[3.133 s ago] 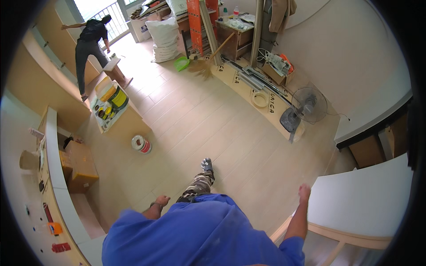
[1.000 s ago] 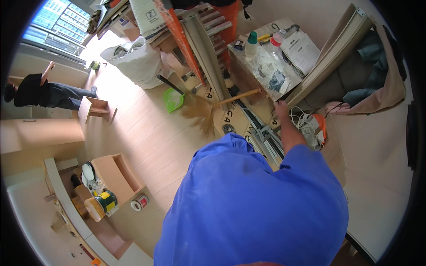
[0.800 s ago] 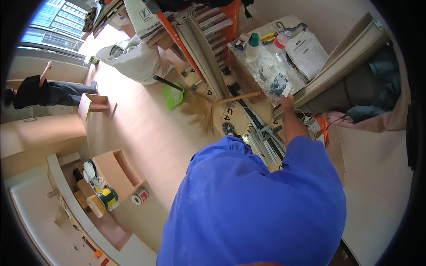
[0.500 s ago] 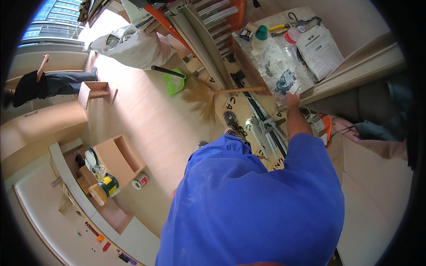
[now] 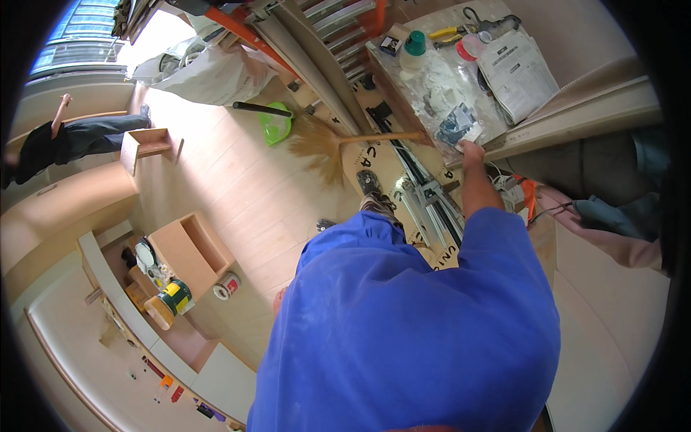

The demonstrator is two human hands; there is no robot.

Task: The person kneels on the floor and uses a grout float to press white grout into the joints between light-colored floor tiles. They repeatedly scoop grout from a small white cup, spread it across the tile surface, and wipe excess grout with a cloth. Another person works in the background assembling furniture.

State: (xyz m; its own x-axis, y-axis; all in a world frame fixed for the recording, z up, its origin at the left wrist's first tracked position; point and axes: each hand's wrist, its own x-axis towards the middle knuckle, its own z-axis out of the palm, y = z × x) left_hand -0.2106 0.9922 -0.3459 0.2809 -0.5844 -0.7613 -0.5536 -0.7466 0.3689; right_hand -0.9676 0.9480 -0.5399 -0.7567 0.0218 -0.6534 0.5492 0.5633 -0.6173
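Observation:
My right hand (image 5: 471, 150) is at the near corner of a dusty, cluttered tabletop (image 5: 414, 93). Its fingers look closed beside a dark, patterned plastic packet (image 5: 455, 124) and a small white piece (image 5: 473, 132). Whether they grip either one is hidden by the small size. Only a sliver of my left hand (image 5: 278, 299) shows past the blue shirt, low at my side, with its fingers out of sight. Farther back on the tabletop are a green-capped bottle (image 5: 414, 45), a red-and-clear container (image 5: 471, 47), yellow-handled pliers (image 5: 448, 32) and printed paper sheets (image 5: 517, 75).
A straw broom (image 5: 317, 147) and a green dustpan (image 5: 276, 126) lie on the floor ahead. Metal rails (image 5: 428, 191) run beside my right foot. At left stand a wooden box (image 5: 188, 253) and a paint can (image 5: 227, 286). Another person (image 5: 75, 140) is at far left.
The view has shifted slightly, and I seem a little nearer the table. My left foot shows more, as does the edge of my left hand. My right hand stays beside the packet.

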